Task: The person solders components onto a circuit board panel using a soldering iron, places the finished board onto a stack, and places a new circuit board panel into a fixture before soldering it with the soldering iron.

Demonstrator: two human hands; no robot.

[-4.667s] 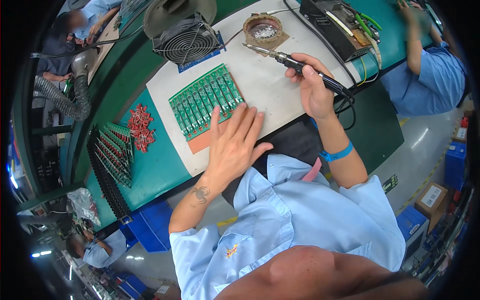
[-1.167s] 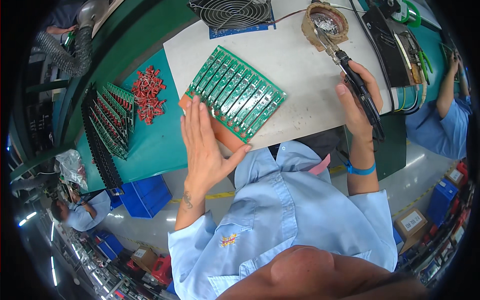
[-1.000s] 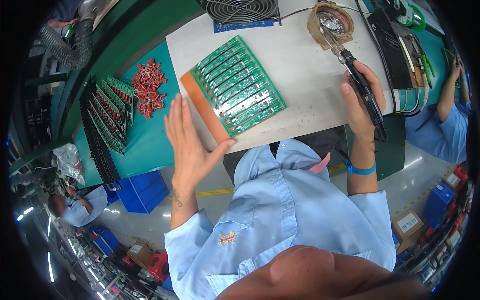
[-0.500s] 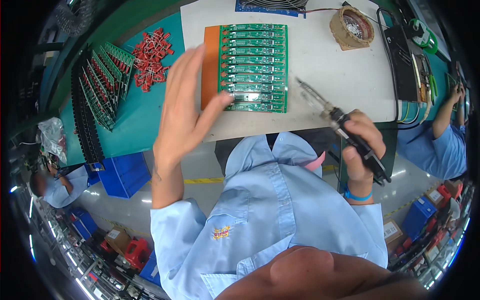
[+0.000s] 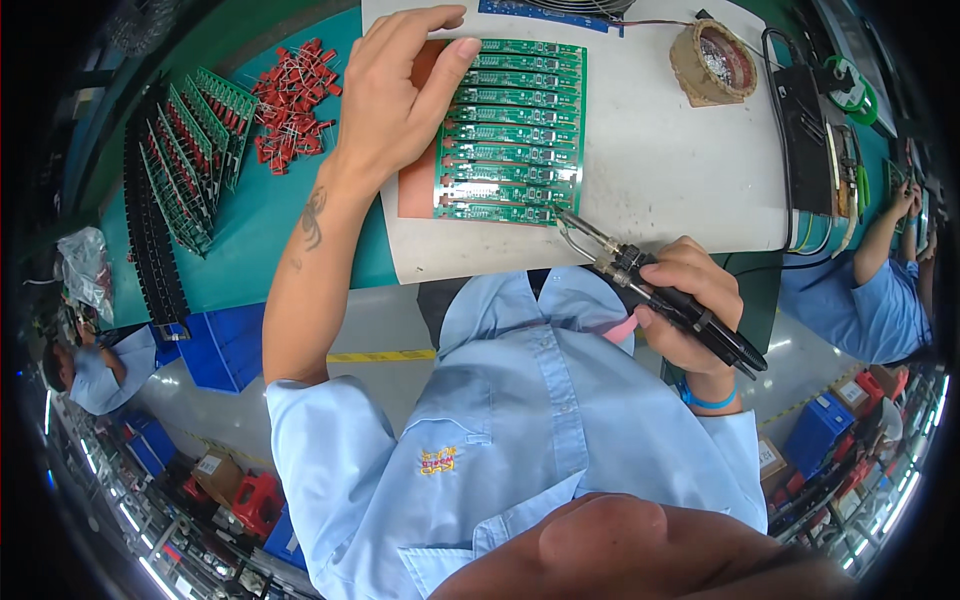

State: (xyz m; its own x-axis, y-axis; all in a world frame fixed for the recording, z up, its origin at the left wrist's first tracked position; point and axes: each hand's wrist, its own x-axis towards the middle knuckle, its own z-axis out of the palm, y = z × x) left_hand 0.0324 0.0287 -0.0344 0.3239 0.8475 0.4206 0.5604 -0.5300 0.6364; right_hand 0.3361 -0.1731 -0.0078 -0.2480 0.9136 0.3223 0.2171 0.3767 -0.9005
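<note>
A green circuit board panel [image 5: 513, 130], made of several narrow strips, lies on an orange-brown backing sheet [image 5: 417, 190]. My left hand [image 5: 395, 95] rests at its far left corner, fingers stretched over the backing and thumb apart by the top strips. In my right hand [image 5: 695, 300] is a black soldering iron [image 5: 690, 312] with a thin metal feed tube beside its tip. The tip reaches the panel's near right corner; whether it touches the board is too small to tell.
Left of the panel lie a pile of red components [image 5: 295, 105] with wire leads, a rack of upright boards [image 5: 195, 150] and a black slotted strip [image 5: 155, 220]. A round brown pot [image 5: 713, 62] and a black box with cables [image 5: 803, 150] stand right. Co-workers sit at both sides.
My left hand has moved away from me to the panel's far left corner. My right hand has brought the soldering iron leftward, its tip now at the panel's near right corner.
</note>
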